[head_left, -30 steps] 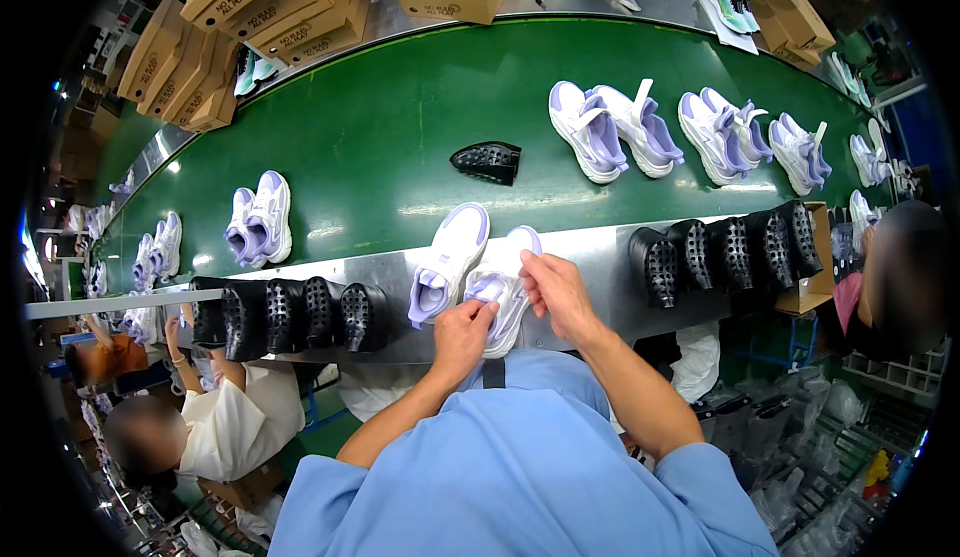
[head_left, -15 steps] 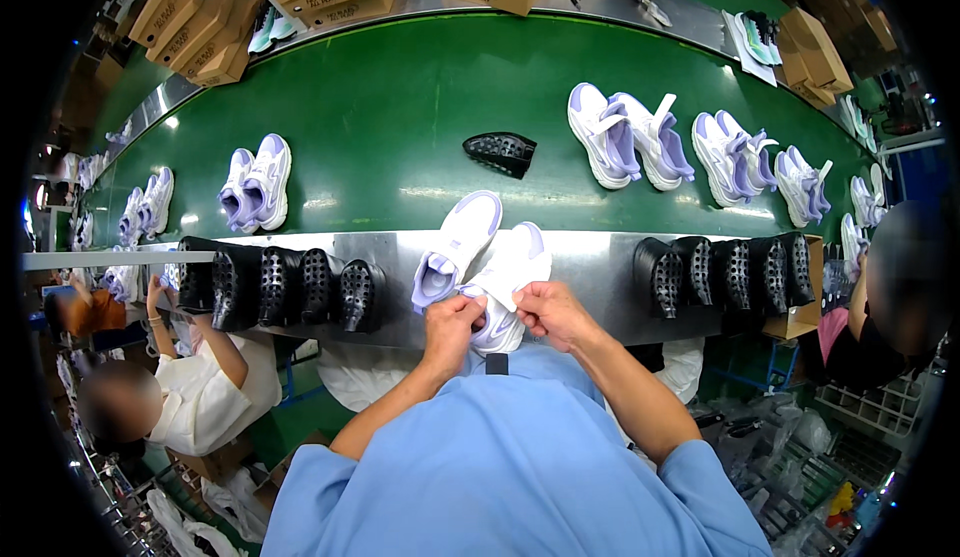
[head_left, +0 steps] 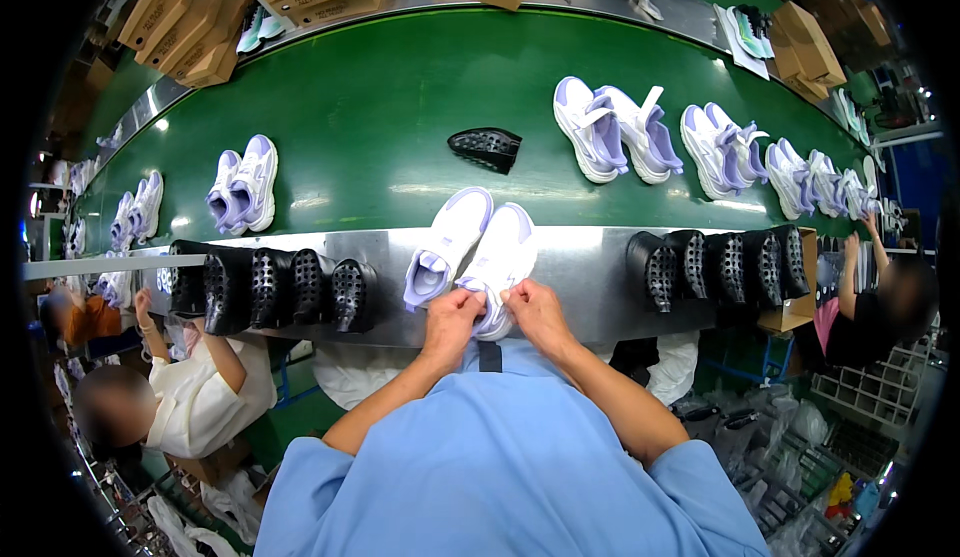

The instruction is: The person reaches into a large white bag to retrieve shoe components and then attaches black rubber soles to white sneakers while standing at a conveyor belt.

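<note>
Two white and lavender sneakers lie side by side on the metal ledge in front of me, toes pointing away. At the heel end of the right sneaker [head_left: 507, 239], my left hand [head_left: 453, 321] pinches the collar area from the left side. From the other side my right hand [head_left: 537, 313] grips the same sneaker near its opening, thumb and fingers together. The exact bit between the fingertips is too small to make out. Just left of it rests the other sneaker [head_left: 456, 225], untouched, its opening toward me.
Beyond the ledge runs a green work surface [head_left: 350, 97] with a black perforated shoe form [head_left: 485, 149] on it. Pairs of sneakers stand right [head_left: 590, 129] and left [head_left: 243, 185]. Black forms line the ledge left [head_left: 270, 289] and right [head_left: 690, 262]. Co-workers sit on both sides.
The right sneaker's strap, raised between my hands before, now lies down on the shoe. My right hand has moved slightly left, closer to the left hand. A co-worker at right now reaches toward shoes.
</note>
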`<move>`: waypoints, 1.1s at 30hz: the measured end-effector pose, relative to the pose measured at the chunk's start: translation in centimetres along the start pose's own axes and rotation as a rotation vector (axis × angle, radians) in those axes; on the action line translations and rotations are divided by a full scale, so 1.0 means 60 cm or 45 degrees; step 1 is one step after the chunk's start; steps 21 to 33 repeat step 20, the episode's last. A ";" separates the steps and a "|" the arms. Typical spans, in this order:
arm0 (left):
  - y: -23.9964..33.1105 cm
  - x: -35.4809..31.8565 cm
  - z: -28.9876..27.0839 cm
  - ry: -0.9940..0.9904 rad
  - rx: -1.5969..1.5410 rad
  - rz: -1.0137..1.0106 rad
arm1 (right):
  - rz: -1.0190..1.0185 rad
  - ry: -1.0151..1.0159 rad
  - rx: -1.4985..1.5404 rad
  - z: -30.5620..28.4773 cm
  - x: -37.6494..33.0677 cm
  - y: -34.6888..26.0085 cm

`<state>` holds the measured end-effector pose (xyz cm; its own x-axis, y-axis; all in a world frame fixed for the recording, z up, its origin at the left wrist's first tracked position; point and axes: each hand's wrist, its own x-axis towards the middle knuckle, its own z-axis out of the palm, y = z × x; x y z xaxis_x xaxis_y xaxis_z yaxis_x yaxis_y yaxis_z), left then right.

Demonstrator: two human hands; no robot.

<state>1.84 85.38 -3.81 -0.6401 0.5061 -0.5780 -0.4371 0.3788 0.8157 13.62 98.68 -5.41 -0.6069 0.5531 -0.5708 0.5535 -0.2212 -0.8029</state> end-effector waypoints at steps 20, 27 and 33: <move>0.025 0.025 0.007 -0.122 1.312 1.271 | -0.655 0.463 -0.984 0.002 -0.055 -0.018; 0.025 0.025 0.007 -0.122 1.312 1.271 | -0.655 0.463 -0.984 0.002 -0.055 -0.018; 0.025 0.025 0.007 -0.122 1.312 1.271 | -0.655 0.463 -0.984 0.002 -0.055 -0.018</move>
